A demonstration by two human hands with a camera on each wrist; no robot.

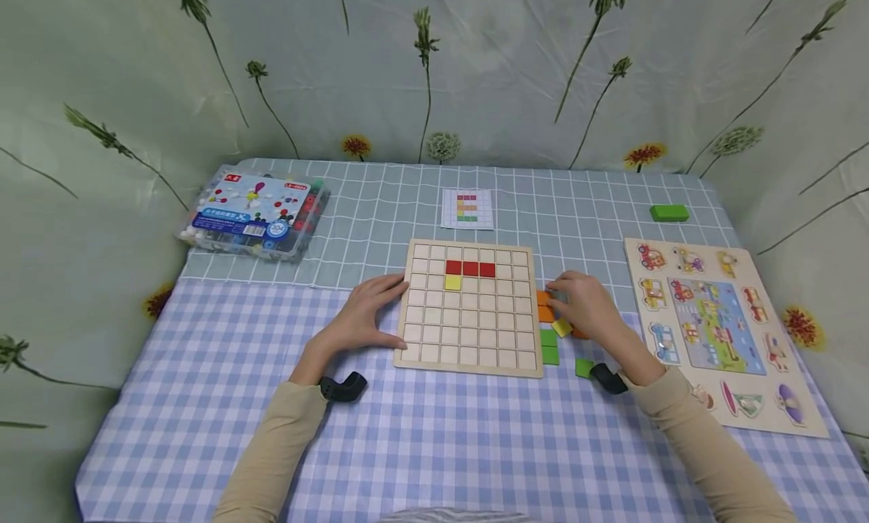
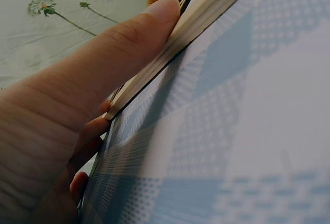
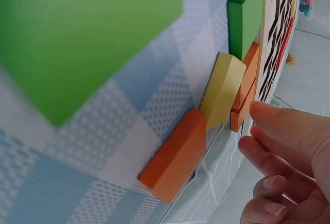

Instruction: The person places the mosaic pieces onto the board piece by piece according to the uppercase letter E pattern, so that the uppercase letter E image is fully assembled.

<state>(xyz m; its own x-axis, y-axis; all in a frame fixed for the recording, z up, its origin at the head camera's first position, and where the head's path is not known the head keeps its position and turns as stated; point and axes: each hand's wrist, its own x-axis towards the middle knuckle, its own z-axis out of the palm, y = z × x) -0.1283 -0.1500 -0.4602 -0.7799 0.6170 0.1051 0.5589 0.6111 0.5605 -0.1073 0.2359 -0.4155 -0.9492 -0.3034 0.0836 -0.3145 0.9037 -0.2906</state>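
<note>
My left hand (image 1: 366,312), fingers spread, touches the board (image 1: 470,335) before me, squarish, sides running away from me, pale and gridded. Whether my right hand (image 1: 587,303) pinches the adjacent orange tile (image 1: 545,313), I can't tell.

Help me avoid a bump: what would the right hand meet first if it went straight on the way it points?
Probably the orange tiles beside the wooden grid board's right edge; the right hand looks very close, though whether it touches them is unclear.

A green block (image 1: 669,213) lies behind a picture puzzle (image 1: 720,325).
</note>
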